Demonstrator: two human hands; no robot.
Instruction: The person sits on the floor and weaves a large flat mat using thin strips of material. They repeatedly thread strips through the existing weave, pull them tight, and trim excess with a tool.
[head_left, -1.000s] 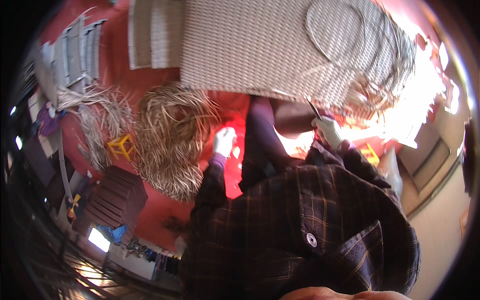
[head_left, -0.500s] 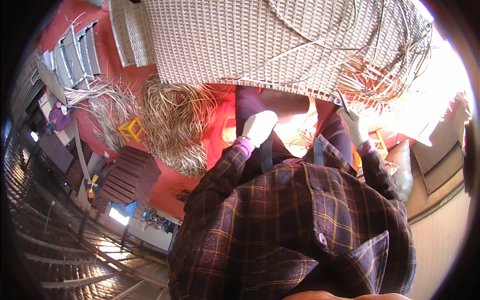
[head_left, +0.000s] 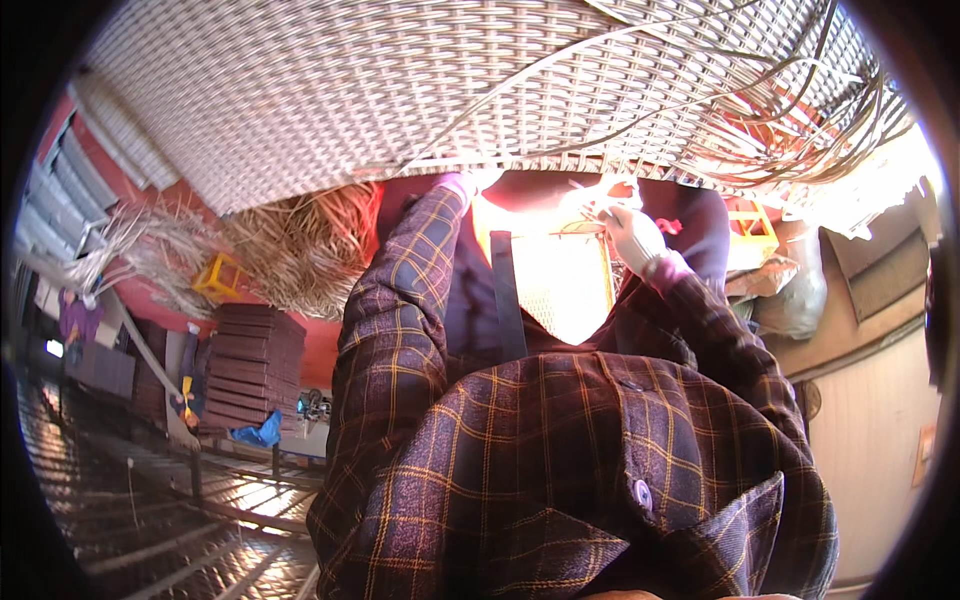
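Right hand (head_left: 632, 232) pinches loose wicker strands (head_left: 700, 110) at woven panel (head_left: 330, 90) edge; left hand (head_left: 462, 182) mostly hidden beneath, grip unclear.

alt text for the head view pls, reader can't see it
A person in a dark plaid shirt works at the lower edge of a large woven wicker panel, gloved left hand at its rim and gloved right hand among loose strands. A pile of straw-like fibre lies to the left.
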